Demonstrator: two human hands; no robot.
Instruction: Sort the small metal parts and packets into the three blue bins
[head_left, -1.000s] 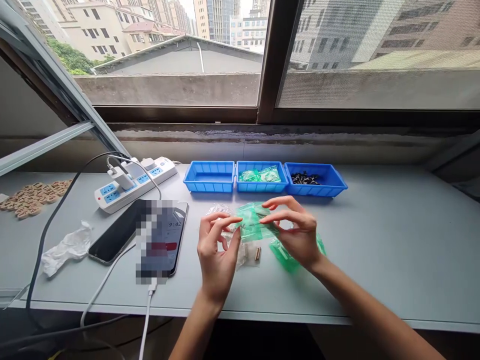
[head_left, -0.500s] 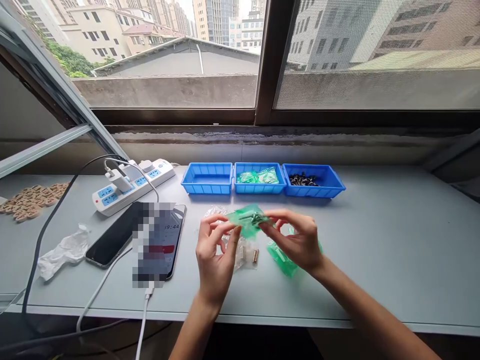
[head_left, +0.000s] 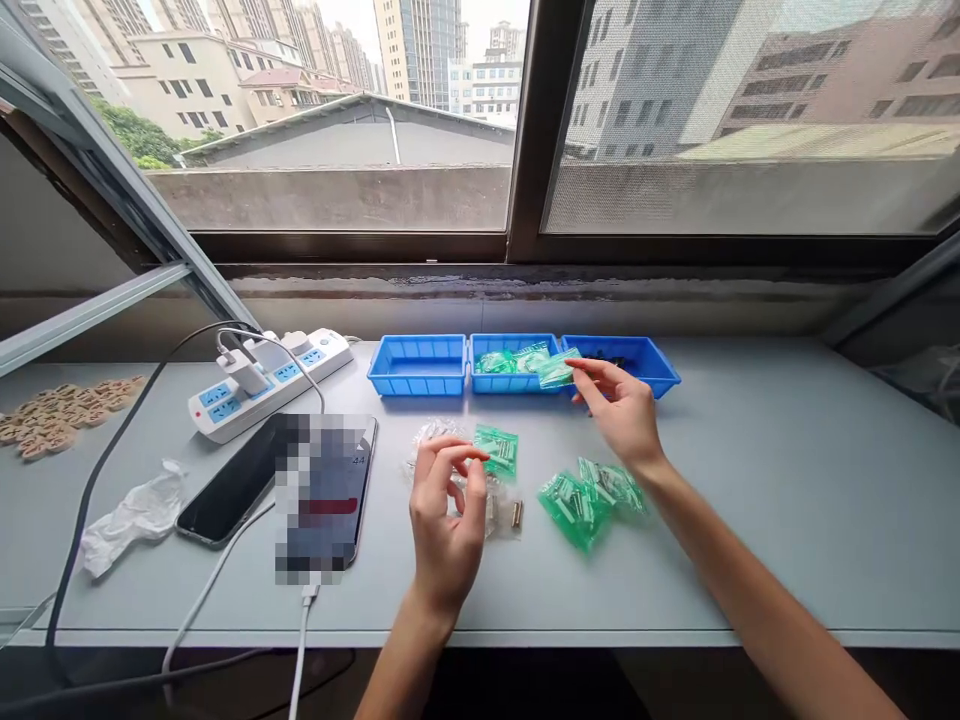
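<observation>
My right hand [head_left: 619, 410] reaches toward the middle blue tray [head_left: 514, 379] and pinches a small green bag [head_left: 559, 369] at the tray's right edge. That tray holds other green bags [head_left: 510, 360]. My left hand [head_left: 445, 510] hovers over the table with its fingertips pinching a second small green bag [head_left: 497, 449]. Under and beside this hand lie clear bags [head_left: 436, 434] and a small brass part [head_left: 516, 514]. A pile of green bags [head_left: 589, 492] lies just right of it.
A left blue tray [head_left: 417, 365] looks empty; the right blue tray [head_left: 637, 360] holds dark small parts. Two phones [head_left: 289, 485] with a white cable, a power strip [head_left: 270, 380], crumpled plastic [head_left: 131, 515] and wooden tokens [head_left: 64, 412] lie to the left. The window wall stands behind.
My right hand left the bag both hands held and moved up to the middle tray with a green bag. My left hand stayed, keeping a green bag at its fingertips.
</observation>
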